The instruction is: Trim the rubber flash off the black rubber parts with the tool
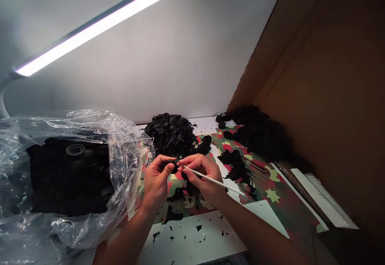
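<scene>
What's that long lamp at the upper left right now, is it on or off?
On: the lamp has a strip glowing bright white, and the wall behind is lit.

Head camera: worn above the near side of the patterned mat (281,207)
Mat: viewed from nearby, forward and down
Wall (180,64): faced beyond the mat, viewed from farther off

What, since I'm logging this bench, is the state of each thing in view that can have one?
Lamp: lit
Plastic bag: open, black parts inside
Left hand: closed, pinching a small black piece
Right hand: closed around the white stick
White stick: slanted, one end near the piece
Black scrap heap: loosely piled
</scene>
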The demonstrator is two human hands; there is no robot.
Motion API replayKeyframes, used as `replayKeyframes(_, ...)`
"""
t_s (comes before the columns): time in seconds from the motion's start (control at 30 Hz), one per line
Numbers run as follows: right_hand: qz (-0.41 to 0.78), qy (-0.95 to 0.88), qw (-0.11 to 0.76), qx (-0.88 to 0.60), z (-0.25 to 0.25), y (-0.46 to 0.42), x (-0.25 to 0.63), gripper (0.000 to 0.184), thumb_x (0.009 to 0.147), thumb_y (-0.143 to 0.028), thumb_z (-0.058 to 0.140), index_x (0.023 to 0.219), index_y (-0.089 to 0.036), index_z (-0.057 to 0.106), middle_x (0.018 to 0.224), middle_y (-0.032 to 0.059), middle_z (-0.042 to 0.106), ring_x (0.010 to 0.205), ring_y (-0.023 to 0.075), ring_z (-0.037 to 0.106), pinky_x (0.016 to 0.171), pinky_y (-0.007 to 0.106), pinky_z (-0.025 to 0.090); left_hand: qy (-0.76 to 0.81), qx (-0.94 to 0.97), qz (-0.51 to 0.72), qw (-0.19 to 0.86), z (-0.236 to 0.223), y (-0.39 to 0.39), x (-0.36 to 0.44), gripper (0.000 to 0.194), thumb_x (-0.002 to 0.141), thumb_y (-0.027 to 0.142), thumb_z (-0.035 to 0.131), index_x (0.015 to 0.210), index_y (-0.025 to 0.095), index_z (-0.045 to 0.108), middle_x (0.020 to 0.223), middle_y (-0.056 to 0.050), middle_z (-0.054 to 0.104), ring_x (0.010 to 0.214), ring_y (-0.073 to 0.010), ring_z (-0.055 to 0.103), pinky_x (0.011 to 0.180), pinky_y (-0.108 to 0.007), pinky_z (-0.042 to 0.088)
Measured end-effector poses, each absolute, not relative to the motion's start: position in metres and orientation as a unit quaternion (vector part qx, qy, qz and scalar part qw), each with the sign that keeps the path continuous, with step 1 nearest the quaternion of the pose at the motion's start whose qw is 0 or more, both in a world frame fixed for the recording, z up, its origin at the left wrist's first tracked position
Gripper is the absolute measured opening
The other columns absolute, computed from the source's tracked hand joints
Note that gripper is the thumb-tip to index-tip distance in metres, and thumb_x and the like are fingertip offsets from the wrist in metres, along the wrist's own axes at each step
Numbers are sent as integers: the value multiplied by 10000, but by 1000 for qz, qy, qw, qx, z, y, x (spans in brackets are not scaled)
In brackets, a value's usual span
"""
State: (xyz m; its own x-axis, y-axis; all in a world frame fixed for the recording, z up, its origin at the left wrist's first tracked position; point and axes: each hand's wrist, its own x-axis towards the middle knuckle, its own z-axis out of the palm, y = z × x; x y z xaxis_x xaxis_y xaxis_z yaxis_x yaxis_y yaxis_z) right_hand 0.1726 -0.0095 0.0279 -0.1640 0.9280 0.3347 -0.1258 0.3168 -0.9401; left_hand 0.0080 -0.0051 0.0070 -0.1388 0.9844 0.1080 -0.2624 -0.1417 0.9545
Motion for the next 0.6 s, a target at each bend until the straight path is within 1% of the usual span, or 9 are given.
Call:
replayKeyframes(0.07,435,-632,542,-344,32,-12,173,157,919,-337,696,821,-219,665,1096,74,739,1021,225,704,902,388,558,432,436,626,482,8,-6,8,250,775,372,821,902,185,713,818,-8,689,762,-150,618,728,-243,475)
replayKeyframes(0.13,411,-652,531,-353,34,-13,175,157,927,-340,683,827,-219,677,1116,80,747,1061,236,691,941,407,537,437,440,630,467,8,-7,9,238,768,353,827,879,189,694,797,4,672,745,-142,614,706,-232,474)
replayKeyframes(0.27,412,-660,513,-362,35,-11,177,172,945,-358,652,845,-220,673,1123,78,756,1033,233,695,918,403,532,437,451,633,452,10,-8,11,234,772,347,822,851,186,672,770,11,647,716,-135,611,674,-223,478)
replayKeyframes(0.4,393,-675,506,-366,33,-11,177,150,960,-329,635,853,-227,663,1115,62,762,986,222,695,893,395,519,441,459,632,443,13,-8,11,225,776,344,816,836,187,667,749,15,637,694,-127,596,654,-218,475)
replayKeyframes(0.5,333,-709,508,-359,32,-12,176,168,980,-283,602,827,-232,650,1081,41,767,948,208,690,887,393,498,454,466,626,430,15,-9,11,217,780,345,809,825,185,668,746,13,629,691,-131,583,650,-224,472)
replayKeyframes(0.6,235,-761,499,-342,29,-9,175,172,1011,-225,525,889,-235,646,1084,39,758,967,200,679,909,399,469,465,474,613,428,14,-8,11,213,787,343,803,789,181,666,737,11,615,694,-133,566,658,-227,470)
